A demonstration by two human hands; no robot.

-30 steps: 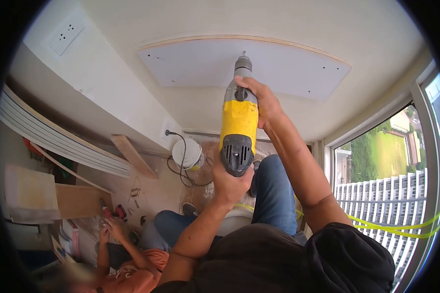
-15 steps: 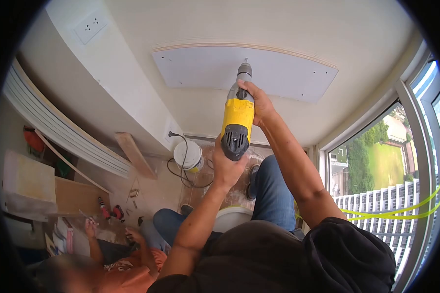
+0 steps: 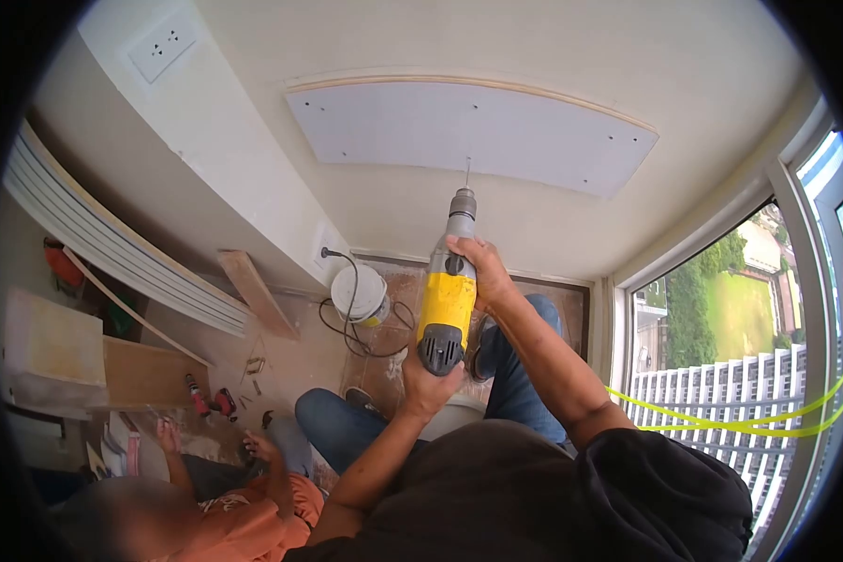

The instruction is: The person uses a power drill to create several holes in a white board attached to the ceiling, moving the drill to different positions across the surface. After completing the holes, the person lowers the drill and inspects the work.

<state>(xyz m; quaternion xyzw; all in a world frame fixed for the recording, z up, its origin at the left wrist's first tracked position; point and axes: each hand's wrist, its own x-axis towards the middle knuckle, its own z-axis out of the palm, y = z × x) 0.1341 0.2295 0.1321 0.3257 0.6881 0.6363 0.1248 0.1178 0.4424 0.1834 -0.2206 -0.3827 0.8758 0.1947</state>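
A yellow and grey corded power drill points away from me at the white panel. My left hand is closed round its rear end. Farther forward, my right hand grips the grey front part of the body behind the chuck. The thin drill bit has its tip right at the panel's lower edge in this view. Flat against the wall, the panel shows a pale wood edge and several small dark holes, one near the top middle.
A power cord runs from a wall socket past a white bucket. At lower left a person in an orange shirt sits near red cordless drills. A window with yellow-green straps lies right.
Both hands have drawn the drill back and down from the panel's upper middle. The bit, formerly at the upper hole, is now near the lower edge, and that hole shows.
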